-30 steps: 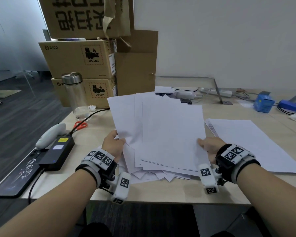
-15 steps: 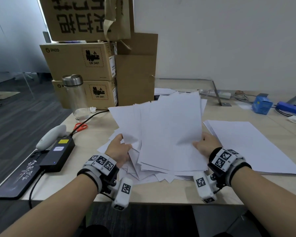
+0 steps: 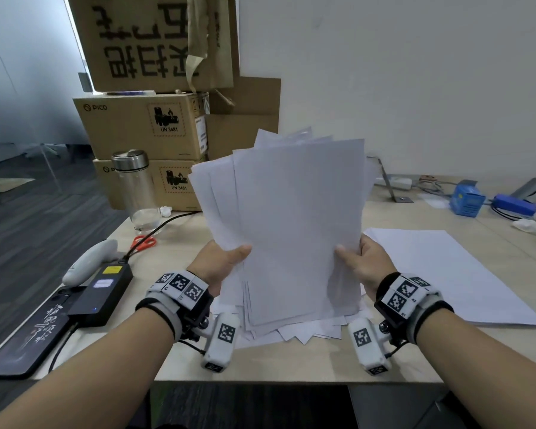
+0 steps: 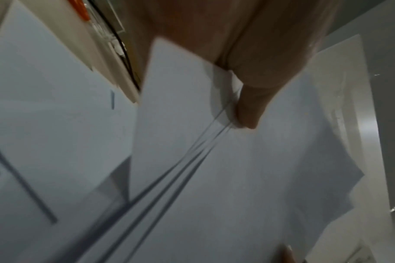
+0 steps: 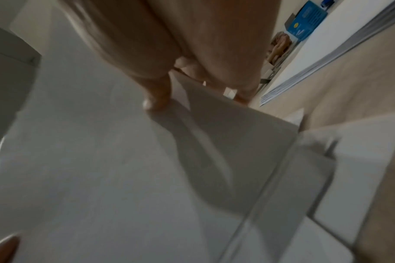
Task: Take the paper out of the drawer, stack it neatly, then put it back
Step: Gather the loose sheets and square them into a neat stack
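Note:
An uneven sheaf of white paper (image 3: 294, 230) stands nearly upright above the desk (image 3: 291, 360), its lower edges splayed against loose sheets (image 3: 304, 331) lying flat. My left hand (image 3: 222, 261) grips the sheaf's left side, thumb on the front. My right hand (image 3: 361, 263) grips the right side the same way. In the left wrist view the thumb (image 4: 250, 106) presses on the paper (image 4: 226, 178). In the right wrist view a fingertip (image 5: 156, 101) pinches the paper (image 5: 102, 169). The drawer is out of view.
A second flat pile of paper (image 3: 446, 274) lies on the desk at right. Cardboard boxes (image 3: 146, 128) are stacked at back left, with a glass bottle (image 3: 135, 187), orange scissors (image 3: 143, 242), a black power brick (image 3: 104, 289) and cable nearby. A blue box (image 3: 466, 201) sits far right.
Both hands have raised the sheaf from lying tilted on the desk to nearly upright, and drawn its sides closer together; thumbs now clamp the front.

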